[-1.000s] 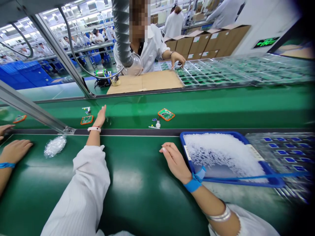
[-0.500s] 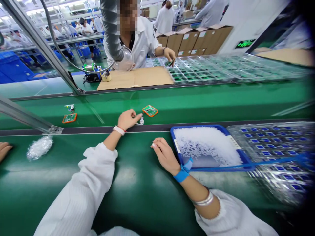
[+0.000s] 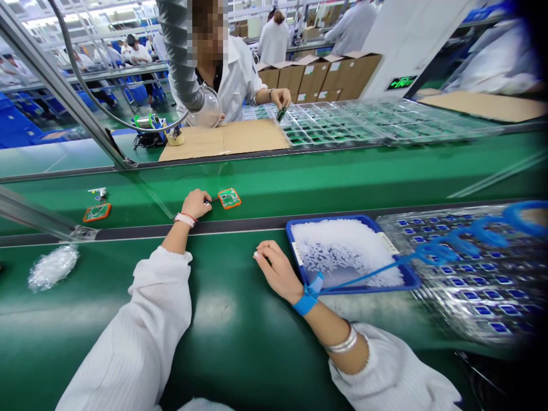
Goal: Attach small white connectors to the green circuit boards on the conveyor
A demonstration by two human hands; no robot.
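My left hand [image 3: 197, 204] reaches across to the raised green strip, its fingers closed round a small dark-and-light part [image 3: 208, 201], mostly hidden. A thin dark wire seems to run from that part to a green circuit board [image 3: 229, 198] in an orange frame, just right of the fingertips. My right hand [image 3: 278, 271] hovers over the green worktop, thumb and fingers pressed together. Whatever lies between them, if anything, is too small to make out. It is nearest to a blue tray [image 3: 290, 238] of small white pieces [image 3: 338, 240].
Another orange-framed board [image 3: 97, 212] lies left, beside a small white-and-silver part [image 3: 99, 193]. Crumpled clear plastic [image 3: 53, 267] sits near a metal post [image 3: 83, 231]. Clear trays of blue-faced parts [image 3: 475, 268] and a coiled blue cord [image 3: 454, 245] are right. A co-worker's hand [image 3: 280, 98] holds a board opposite.
The view has shifted, so most things appear further left. My left hand has closed on the small part beside the board. My right hand keeps its pose by the tray.
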